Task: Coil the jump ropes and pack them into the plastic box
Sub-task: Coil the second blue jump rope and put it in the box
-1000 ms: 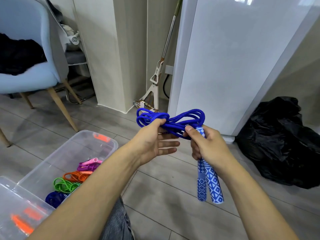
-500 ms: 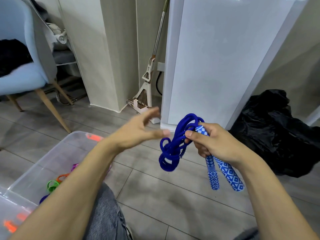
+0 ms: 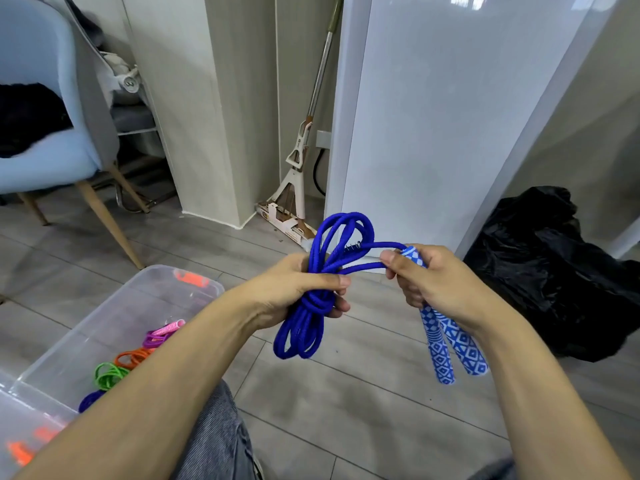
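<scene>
I hold a blue jump rope [image 3: 304,327] in front of me above the floor. My left hand [image 3: 298,289] is closed around the middle of its coiled bundle, with loops sticking out above and below the fist. My right hand [image 3: 433,282] grips the two blue-and-white patterned handles [image 3: 450,348], which point downward. A short stretch of rope runs between the two hands. The clear plastic box [image 3: 114,306] stands on the floor at lower left. Inside it lie coiled pink, orange [image 3: 133,356], green [image 3: 109,374] and dark blue ropes.
The box's clear lid [image 3: 24,438] with orange clips lies at the bottom left corner. A light blue chair [image 3: 45,150] stands at left, a mop [image 3: 298,161] leans against the wall ahead, and a black plastic bag [image 3: 554,271] sits on the floor at right. My knee is below.
My left hand, which had let go and opened half a second ago, has closed again around the middle of the rope bundle. The bundle now hangs vertically instead of lying sideways.
</scene>
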{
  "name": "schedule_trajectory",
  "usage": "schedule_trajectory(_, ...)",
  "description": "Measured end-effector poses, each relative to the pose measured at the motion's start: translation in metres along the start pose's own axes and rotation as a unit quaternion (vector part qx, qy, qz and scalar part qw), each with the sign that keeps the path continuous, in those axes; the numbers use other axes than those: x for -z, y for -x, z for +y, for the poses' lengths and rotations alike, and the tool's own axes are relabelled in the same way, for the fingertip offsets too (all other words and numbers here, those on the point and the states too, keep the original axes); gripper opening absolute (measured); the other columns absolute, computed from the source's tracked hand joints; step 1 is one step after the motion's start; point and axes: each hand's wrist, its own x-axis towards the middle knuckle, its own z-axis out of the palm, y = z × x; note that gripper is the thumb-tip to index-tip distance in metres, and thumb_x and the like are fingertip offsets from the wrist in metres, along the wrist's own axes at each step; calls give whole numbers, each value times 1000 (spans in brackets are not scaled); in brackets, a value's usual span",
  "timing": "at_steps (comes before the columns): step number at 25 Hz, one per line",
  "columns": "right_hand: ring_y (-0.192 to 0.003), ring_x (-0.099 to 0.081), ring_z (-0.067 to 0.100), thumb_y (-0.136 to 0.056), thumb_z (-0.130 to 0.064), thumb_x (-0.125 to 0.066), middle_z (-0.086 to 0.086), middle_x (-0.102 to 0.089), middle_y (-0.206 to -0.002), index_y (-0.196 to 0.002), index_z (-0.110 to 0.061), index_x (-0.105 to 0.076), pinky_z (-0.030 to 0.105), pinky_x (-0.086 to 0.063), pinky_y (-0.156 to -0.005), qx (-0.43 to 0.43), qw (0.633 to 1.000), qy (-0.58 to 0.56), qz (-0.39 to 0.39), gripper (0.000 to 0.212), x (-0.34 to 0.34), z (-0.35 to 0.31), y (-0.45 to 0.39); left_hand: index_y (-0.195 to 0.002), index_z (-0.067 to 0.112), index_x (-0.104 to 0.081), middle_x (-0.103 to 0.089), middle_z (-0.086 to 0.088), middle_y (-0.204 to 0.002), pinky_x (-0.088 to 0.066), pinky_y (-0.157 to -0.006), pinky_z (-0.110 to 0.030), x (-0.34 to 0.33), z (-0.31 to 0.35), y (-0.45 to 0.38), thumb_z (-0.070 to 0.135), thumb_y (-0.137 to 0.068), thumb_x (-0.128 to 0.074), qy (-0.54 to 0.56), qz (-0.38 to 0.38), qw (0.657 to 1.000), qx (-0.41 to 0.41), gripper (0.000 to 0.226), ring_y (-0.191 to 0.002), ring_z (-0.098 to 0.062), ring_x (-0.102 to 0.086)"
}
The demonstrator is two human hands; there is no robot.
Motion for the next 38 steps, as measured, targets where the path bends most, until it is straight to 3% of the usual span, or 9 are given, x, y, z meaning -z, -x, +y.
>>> schedule_trajectory(6, -46, -33, 12, -93, -45, -63, -9, -43, -49, -67, -15, -60, 28, -30, -52, 54, 986, 135, 86, 40, 1, 6, -10, -98, 6, -65, -60, -7, -75, -50, -53, -32, -4, -1, -7, 19, -91, -65, 161, 100, 982, -2, 14, -61, -23, -59)
schedule_trajectory(9, -51, -36, 14, -92, -48, -63, -8, -46, -54, -74, -10, -61, 33, -32, -55, 66, 979, 88, 170, 42, 17, 10, -17, -96, 4, -65, -60, -9, -76, -42, -46, -27, 1, 3, -3, 16, -91, -64, 54, 51, 997, 13, 13, -48, -19, -51)
schedule_trajectory(13, -50, -33, 14, -95, -40, -62, -6, -43, -56, -72, -15, -55, 32, -29, -52, 19, 981, 13, 191, 35, 19, 15, -17, -102, 3, -67, -63, -8, -81, -33, -43, -24, 7, 6, 1, 22, -94, -63, -70, 14, 997, 25, 21, -42, -13, -38)
schedule_trajectory(17, -47, -30, 12, -96, -33, -63, -7, -40, -52, -71, -17, -53, 28, -28, -47, -22, 973, -77, 218, 31, 13, 11, -20, -105, 2, -68, -61, -4, -80, -33, -45, -22, 7, 5, 0, 24, -94, -61, -21, -8, 999, 49, 26, -44, -11, -36)
schedule_trajectory(24, -45, -30, 12, -96, -32, -64, -5, -38, -50, -71, -14, -53, 24, -28, -42, -31, 961, -168, 218, 32, 14, 11, -23, -105, -3, -65, -60, -7, -75, -37, -42, -22, 5, 3, -21, 20, -96, -61, 122, 172, 977, 24, 25, -43, -10, -40)
schedule_trajectory(29, -45, -32, 11, -95, -31, -66, -2, -39, -55, -78, -10, -59, 23, -30, -41, -1, 974, -125, 190, 28, 8, 8, -21, -98, 4, -64, -61, -10, -77, -38, -45, -24, 17, 0, -21, 20, -97, -58, 82, 220, 972, -15, 18, -45, -13, -43)
schedule_trajectory(33, -47, -38, 13, -97, -22, -62, 2, -43, -59, -92, -10, -60, 23, -34, -42, -43, 953, -243, 172, 12, -8, 7, -24, -111, 2, -66, -66, -15, -88, -51, -61, -34, 14, -4, -10, 27, -94, -47, 137, 124, 978, 92, 36, -60, -23, -56)
schedule_trajectory(35, -50, -42, 14, -97, -13, -59, 5, -47, -63, -100, -9, -59, 24, -38, -43, -74, 928, -330, 157, 4, -18, 6, -26, -118, -2, -62, -66, -19, -96, -55, -71, -41, 7, -7, -11, 23, -92, -43, 125, 109, 982, 93, 41, -71, -27, -61)
schedule_trajectory(38, -53, -48, 15, -95, -2, -52, 6, -51, -65, -104, -8, -59, 25, -41, -45, -81, 908, -375, 166, 13, -37, 7, -29, -122, -6, -59, -68, -19, -104, -57, -83, -49, -10, -13, -13, 11, -95, -51, 98, 114, 987, 54, 33, -85, -27, -65)
